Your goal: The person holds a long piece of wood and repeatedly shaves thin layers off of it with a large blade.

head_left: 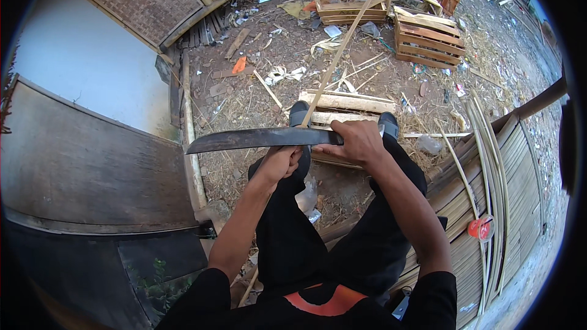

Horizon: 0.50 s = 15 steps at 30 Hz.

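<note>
The right hand (358, 142) is wrapped tight around the handle of a long machete (257, 139), whose dark blade runs level out to the person's left and ends well past the left knee. The left hand (280, 164) sits just under the blade, fist closed around the near end of a long bamboo strip (336, 55). From that grip the strip crosses the blade near the handle and runs up and away over the ground toward the wooden crates (426, 38) far beyond the machete. The blade's edge appears to rest on the strip close to the held end.

Judging by this, the shaving or splitting of this strip seems only just begun: almost the whole strip lies beyond the blade, looks whole and even in width, and no fresh curl or split half shows at the cutting point, though it is too small to be sure. A bundle of thin finished-looking bamboo strips (486, 165) lies to the right of the machete on a woven bamboo panel (526, 208), so some earlier pieces look done. Short bamboo logs (345, 102) lie just beyond the blade, by the person's shoes.
</note>
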### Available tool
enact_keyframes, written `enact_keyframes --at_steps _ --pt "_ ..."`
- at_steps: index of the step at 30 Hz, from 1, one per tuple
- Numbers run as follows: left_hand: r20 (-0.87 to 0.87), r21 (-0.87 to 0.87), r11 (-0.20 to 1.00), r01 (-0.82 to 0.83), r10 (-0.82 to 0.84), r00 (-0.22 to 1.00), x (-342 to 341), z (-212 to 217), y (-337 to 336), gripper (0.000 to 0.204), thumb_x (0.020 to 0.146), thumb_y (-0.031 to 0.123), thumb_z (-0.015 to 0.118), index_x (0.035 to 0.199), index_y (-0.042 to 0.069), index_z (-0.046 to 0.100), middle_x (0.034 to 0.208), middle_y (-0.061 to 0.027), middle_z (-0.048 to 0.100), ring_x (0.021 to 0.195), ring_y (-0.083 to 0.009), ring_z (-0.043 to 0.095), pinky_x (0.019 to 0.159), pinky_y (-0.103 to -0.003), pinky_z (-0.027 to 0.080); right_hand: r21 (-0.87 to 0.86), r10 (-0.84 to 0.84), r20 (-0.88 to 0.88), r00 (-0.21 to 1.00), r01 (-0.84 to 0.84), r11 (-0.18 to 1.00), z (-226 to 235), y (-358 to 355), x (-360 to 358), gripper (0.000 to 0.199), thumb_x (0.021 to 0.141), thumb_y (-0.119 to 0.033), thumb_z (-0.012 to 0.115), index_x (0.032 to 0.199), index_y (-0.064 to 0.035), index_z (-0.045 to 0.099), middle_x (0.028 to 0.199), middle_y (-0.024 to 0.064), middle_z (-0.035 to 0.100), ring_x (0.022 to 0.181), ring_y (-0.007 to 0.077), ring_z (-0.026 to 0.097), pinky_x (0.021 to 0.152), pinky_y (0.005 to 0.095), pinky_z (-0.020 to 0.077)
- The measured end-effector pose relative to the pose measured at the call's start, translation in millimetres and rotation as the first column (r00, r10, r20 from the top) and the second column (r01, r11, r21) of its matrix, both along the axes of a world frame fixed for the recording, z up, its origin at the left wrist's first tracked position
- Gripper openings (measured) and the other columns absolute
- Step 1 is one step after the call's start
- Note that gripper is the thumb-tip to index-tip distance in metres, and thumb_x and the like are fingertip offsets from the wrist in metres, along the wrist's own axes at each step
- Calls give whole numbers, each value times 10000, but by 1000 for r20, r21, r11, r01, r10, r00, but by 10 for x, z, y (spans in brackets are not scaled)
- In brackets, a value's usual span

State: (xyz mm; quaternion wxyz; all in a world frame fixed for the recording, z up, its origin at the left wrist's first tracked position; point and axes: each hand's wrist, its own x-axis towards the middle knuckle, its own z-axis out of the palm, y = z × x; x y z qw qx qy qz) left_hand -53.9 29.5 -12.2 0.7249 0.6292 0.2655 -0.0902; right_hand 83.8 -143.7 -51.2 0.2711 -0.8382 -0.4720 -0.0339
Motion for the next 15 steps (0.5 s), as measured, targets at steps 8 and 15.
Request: enact_keyframes --at_steps 8,15 --pt "-37 -48 999 11 -13 999 128 26 -9 327 1041 363 429 777 172 405 569 92 236 433 -18 192 387 -226 114 66 -62 118 991 55 996 -129 4 122 636 723 -730 661 683 -101 576 501 87 560 464 304 591 439 424 435" --pt "-23 -117 992 45 -48 999 99 22 108 358 1054 394 400 771 175 393 559 93 240 419 -18 183 368 -220 112 42 -274 111 955 271 962 -213 -89 488 614 807 -693 613 694 -90 634 520 113 584 505 329 622 482 449 480"
